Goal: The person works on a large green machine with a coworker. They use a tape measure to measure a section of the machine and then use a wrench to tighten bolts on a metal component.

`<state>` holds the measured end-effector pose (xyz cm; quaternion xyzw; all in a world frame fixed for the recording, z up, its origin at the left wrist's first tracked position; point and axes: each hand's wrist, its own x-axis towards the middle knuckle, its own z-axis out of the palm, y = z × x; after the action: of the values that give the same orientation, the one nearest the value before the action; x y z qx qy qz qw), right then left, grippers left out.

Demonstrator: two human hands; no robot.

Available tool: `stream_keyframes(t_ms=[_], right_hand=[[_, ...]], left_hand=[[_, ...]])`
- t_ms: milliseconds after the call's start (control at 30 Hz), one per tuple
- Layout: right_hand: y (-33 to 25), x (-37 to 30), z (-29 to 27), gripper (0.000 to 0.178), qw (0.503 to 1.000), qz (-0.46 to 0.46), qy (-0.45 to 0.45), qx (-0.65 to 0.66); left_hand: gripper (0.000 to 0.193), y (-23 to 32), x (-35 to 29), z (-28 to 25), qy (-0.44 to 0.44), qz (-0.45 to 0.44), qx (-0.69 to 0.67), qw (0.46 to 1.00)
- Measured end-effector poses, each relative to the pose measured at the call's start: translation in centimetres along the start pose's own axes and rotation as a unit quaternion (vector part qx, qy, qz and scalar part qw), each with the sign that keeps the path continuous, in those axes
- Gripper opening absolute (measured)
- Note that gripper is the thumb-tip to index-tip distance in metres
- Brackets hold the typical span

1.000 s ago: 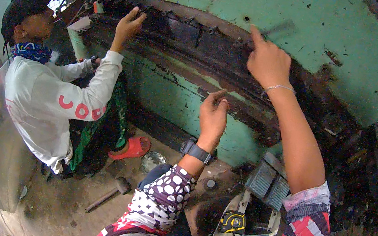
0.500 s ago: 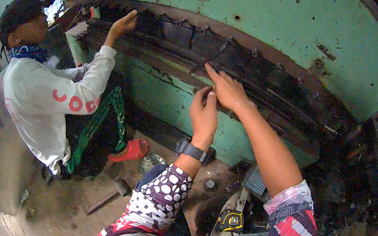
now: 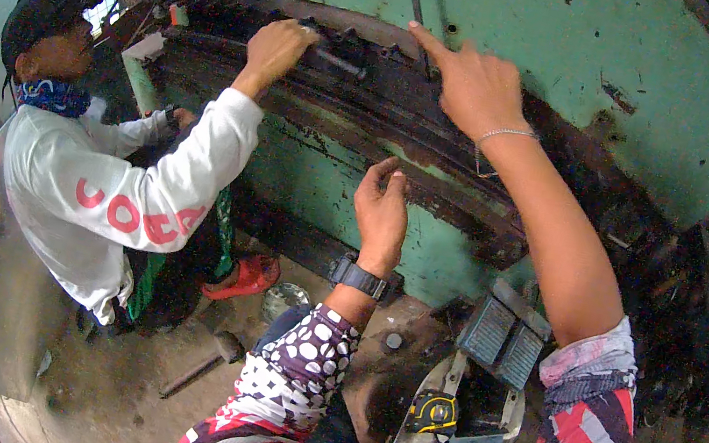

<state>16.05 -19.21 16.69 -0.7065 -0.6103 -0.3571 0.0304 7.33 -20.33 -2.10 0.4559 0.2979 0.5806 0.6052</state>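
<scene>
My right hand (image 3: pixel 478 87) is up at the bolted upper edge of a long dark metal part (image 3: pixel 349 92). Its index finger stretches against a long thin metal rod, like a wrench (image 3: pixel 415 0), whose lower end meets that edge. The other fingers are curled, and the thumb is hidden. Lower down, in front of a green panel (image 3: pixel 290 158), my left hand (image 3: pixel 383 203) is closed in a pinch. Something small and dark may be at its fingertips, too small to name. To the left, a co-worker's hand (image 3: pixel 279 47) is at the same edge, beside a short metal tool (image 3: pixel 340 62).
The co-worker (image 3: pixel 98 167) crouches at the left, wearing a red sandal (image 3: pixel 245 278). A hammer (image 3: pixel 201 368) and a metal can (image 3: pixel 286 302) are on the floor. Near my right forearm are grey pedals (image 3: pixel 504 333) and a yellow-black tape measure (image 3: pixel 434 413).
My right hand has moved up, and the rod has swung from pointing down-left to pointing up. The co-worker's hand has shifted right along the edge. My left hand has barely moved.
</scene>
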Motion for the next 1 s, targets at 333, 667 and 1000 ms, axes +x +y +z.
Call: stream_keyframes(t_ms=[333, 667, 1000], right_hand=[[9.0, -0.7, 1.6, 0.021, 0.960, -0.193, 0.110, -0.173], [2.6, -13.0, 13.2, 0.031, 0.994, -0.026, 0.053, 0.095], [-2.5, -1.0, 4.6, 0.071, 0.973, 0.079, -0.089, 0.196]], left_hand=[[0.030, -1.1, 0.2, 0.3, -0.018, 0.008, 0.001, 1.000], [0.029, -0.1, -0.8, 0.9, -0.024, -0.018, -0.015, 0.999], [0.030, -0.2, 0.4, 0.0, 0.038, 0.026, 0.014, 0.999]])
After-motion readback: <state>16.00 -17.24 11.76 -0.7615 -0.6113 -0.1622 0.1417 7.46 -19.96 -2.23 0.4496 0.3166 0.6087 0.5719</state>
